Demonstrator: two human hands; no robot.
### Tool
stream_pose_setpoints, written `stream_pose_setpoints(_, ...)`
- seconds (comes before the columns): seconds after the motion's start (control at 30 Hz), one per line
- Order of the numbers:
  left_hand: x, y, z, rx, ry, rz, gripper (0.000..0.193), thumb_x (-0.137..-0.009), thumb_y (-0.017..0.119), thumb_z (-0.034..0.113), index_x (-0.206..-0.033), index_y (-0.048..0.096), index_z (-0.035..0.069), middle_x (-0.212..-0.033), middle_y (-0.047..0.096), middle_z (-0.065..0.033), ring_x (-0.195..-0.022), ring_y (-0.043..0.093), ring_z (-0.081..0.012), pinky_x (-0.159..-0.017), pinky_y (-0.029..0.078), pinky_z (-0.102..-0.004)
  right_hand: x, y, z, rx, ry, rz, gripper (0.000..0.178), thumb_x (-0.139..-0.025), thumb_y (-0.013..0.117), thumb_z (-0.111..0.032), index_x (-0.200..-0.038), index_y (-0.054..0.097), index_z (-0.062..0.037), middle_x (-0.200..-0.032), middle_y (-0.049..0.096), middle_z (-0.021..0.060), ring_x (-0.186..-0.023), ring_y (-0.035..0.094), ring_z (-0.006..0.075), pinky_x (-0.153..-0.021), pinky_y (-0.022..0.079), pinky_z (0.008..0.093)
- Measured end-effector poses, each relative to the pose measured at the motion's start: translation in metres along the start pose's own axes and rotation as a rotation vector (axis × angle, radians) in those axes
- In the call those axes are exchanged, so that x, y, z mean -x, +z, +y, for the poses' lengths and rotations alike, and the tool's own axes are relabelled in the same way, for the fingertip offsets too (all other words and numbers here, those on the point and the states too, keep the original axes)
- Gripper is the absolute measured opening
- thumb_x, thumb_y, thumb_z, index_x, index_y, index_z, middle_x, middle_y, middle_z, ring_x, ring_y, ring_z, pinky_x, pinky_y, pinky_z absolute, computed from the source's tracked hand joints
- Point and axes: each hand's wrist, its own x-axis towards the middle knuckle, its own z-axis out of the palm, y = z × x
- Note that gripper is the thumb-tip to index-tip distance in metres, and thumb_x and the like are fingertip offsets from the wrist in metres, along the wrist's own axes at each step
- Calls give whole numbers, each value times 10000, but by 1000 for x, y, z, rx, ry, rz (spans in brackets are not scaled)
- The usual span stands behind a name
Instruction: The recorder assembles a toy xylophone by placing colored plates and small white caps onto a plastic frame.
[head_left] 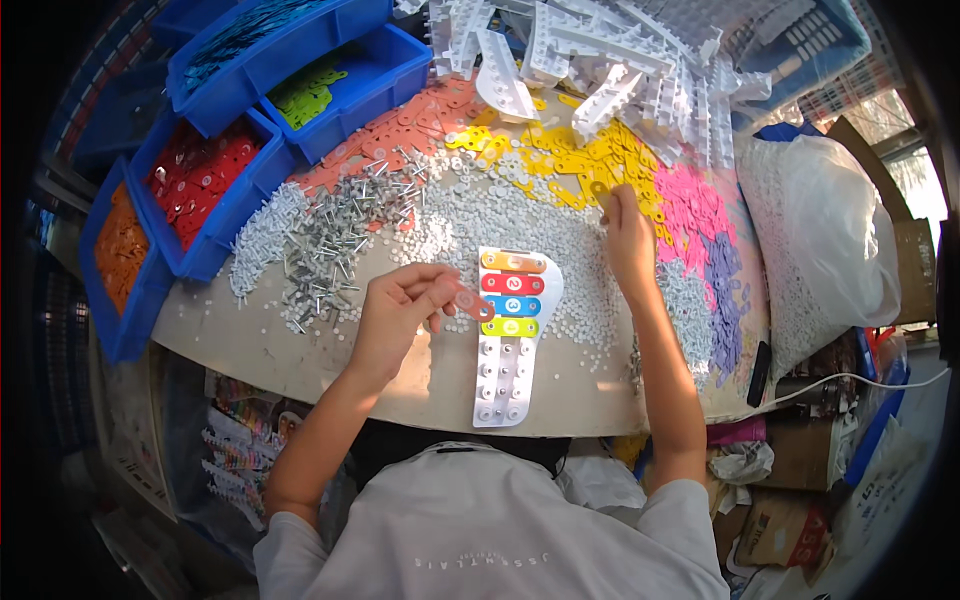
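Salmon-pink flat key (pixel 468 300) pinched in left hand (pixel 400 305) fingertips, just left of the white toy xylophone base (pixel 508 345) (four coloured bars already on it). Right hand (pixel 628 235) reaches up-right of the base, fingers closed into the yellow keys pile (pixel 585 155); its grasp unclear.

A toy-assembly workshop: blue parts bins (pixel 250 60), heaped screws (pixel 330 240), coloured plastic bars (pixel 600 160), cardboard boxes (pixel 790 520).

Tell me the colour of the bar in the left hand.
Salmon pink bar, held in the left hand; head view.
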Motion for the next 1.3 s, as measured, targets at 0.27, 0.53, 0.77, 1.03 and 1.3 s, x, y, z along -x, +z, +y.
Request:
stream_pose_setpoints(0.27, 25, -1, -9, 160, -194, -1, 126, -1049, 543, 159, -1131, 502, 74, -915, 705, -114, -765, 699, -191, -582, 518, -237, 100, -51, -49, -698, 172, -452, 229, -1036, 502, -68, -1235, 570, 21, -762, 561, 5, -709, 513, 79, -672, 451, 250)
stream_pose_setpoints(0.53, 40, 9, -6, 97, -205, -88, 298, -1008, 602, 128, -1239, 414, 103, -913, 662, -98, -805, 728, -244, -532, 542, -244, 147, -56, -59, -831, 313, -518, 162, -1013, 553, -42, -1159, 570, 25, -830, 645, 37, -774, 591, 86, -735, 492, 258)
stream_pose_setpoints(0.77, 44, -6, -16, -89, -167, -95, 356, -965, 644, 48, -1286, 492, 45, -996, 656, -74, -786, 686, -136, -563, 519, -226, 162, -55, -90, -530, 190, -615, 149, -993, 593, -69, -1129, 574, -11, -787, 655, 65, -723, 619, 111, -690, 503, 275)
stream_pose_setpoints(1.03, 42, 13, -4, -349, -69, -27, 184, -943, 699, 64, -1108, 701, -18, -925, 673, -17, -837, 603, -67, -627, 479, -217, 165, -45, -98, -418, 152, -645, 145, -984, 607, -119, -1061, 535, -20, -870, 691, 187, -807, 699, 364, -690, 534, 420)
stream_pose_setpoints(1.3, 24, 29, -18, -723, 180, -115, 80, -859, 755, 90, -887, 716, 26, -827, 622, -17, -826, 554, -133, -713, 450, -274, 172, -34, -91, -276, 114, -565, 178, -967, 635, -166, -1031, 532, -36, -897, 719, 176, -803, 706, 369, -683, 541, 442)
